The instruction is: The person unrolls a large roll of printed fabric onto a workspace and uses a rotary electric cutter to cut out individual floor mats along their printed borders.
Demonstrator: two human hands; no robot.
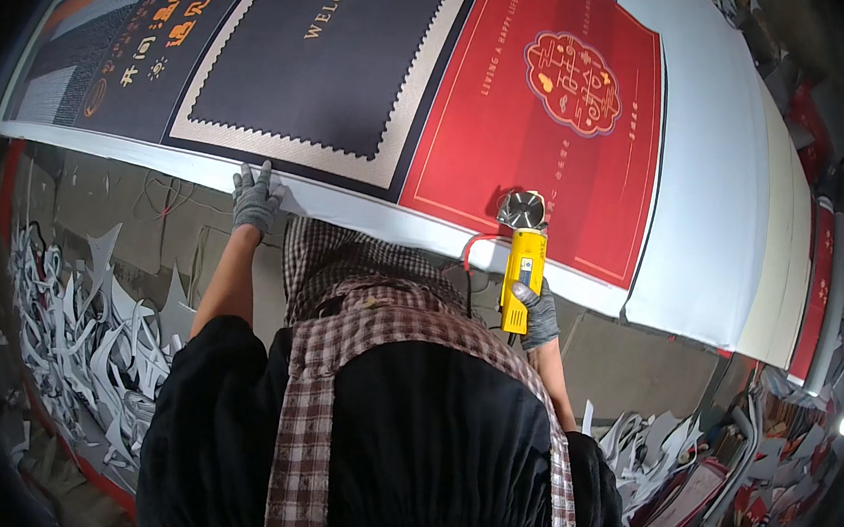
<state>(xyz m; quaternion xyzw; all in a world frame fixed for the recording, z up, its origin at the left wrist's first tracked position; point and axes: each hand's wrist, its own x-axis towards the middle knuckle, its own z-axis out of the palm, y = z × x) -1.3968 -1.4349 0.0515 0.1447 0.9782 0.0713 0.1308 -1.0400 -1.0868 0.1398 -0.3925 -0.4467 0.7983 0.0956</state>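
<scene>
My left hand (256, 201), in a grey glove, lies with fingers spread on the white near border of a wide printed sheet (376, 215). Its fingertips reach the dark panel with a beige zigzag frame (287, 146). Gloved too, my right hand (542, 319) grips a yellow electric rotary cutter (524, 272) by its body. The cutter's round metal blade head points away from me, over the near part of the red printed panel (462, 152). A red cord (472, 246) shows left of the cutter. From this view I cannot tell whether the blade touches the sheet.
Pale offcut strips (99, 336) are heaped on the floor at left, and more scraps (671, 456) lie at right. Rolled material (827, 289) stands along the table's right end. Thin wires (172, 196) trail below the table edge near my left hand.
</scene>
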